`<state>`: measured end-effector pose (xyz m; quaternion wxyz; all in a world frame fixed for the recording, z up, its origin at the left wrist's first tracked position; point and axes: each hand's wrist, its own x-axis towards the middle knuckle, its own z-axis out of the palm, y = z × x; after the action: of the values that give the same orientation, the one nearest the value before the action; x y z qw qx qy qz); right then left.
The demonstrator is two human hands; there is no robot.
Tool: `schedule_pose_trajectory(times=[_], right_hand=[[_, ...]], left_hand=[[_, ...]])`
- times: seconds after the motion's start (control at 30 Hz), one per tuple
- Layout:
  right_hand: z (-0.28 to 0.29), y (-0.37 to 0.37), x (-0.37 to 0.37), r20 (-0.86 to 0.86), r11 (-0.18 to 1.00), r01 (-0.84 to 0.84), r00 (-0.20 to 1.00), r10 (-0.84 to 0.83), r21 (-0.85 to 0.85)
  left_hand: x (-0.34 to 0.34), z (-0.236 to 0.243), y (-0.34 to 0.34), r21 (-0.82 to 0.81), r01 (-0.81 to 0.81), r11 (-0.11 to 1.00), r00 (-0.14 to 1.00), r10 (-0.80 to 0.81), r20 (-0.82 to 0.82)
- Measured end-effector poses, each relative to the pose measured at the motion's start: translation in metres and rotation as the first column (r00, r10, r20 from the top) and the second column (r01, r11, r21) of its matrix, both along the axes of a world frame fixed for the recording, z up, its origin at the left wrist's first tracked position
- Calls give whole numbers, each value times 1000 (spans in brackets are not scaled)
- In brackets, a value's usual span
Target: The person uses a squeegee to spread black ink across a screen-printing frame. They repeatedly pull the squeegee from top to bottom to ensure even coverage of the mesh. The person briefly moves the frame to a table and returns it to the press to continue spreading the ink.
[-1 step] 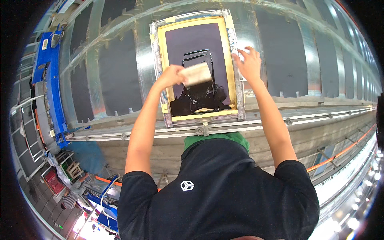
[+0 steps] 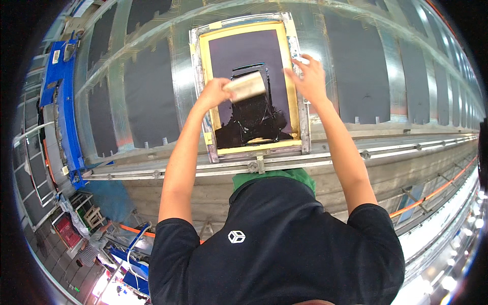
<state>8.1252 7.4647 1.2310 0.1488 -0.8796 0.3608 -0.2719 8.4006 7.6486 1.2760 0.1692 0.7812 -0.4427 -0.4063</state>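
Observation:
My left hand is closed on the left end of a pale, wood-coloured squeegee, tilted above the screen. The silk-screen frame, metal with yellow tape inside its edges, lies on the long table in front of me. Glossy black ink is pooled on the near part of its dark mesh, with wet lines around a rectangular shape. Over the frame's right side hovers my right hand, fingers spread and partly blurred. A small white piece shows by its fingertips; I cannot make out what it is.
Dark rectangular sheets lie in a row along the table, on both sides of the frame. A metal rail runs along the table's near edge, close to my body. Blue machinery stands at the left end. A person is far off at lower left.
The squeegee in my left hand has shifted slightly away from me and to the left. My right hand has moved a little to the left, its fingers now over the frame's edge.

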Motion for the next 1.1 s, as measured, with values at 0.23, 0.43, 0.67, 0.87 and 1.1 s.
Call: schedule_pose_trajectory(times=[0.23,0.43,0.67,0.87,1.1], right_hand=[[17,9,70,-317,893,-357,844,434,273],[-10,112,-11,-71,885,-355,917,392,303],[10,99,-1,-59,906,-335,931,360,257],[0,30,55,-24,922,-333,938,345,197],[-14,120,-15,-84,900,-338,924,373,274]], left_hand=[[-28,-19,-12,-490,91,867,957,61,285],[-92,-46,79,-464,164,871,944,-2,331],[-76,-26,66,-426,158,891,944,-9,331],[-25,-28,-8,-498,113,860,952,50,302],[-82,-34,71,-337,182,924,943,-67,327]])
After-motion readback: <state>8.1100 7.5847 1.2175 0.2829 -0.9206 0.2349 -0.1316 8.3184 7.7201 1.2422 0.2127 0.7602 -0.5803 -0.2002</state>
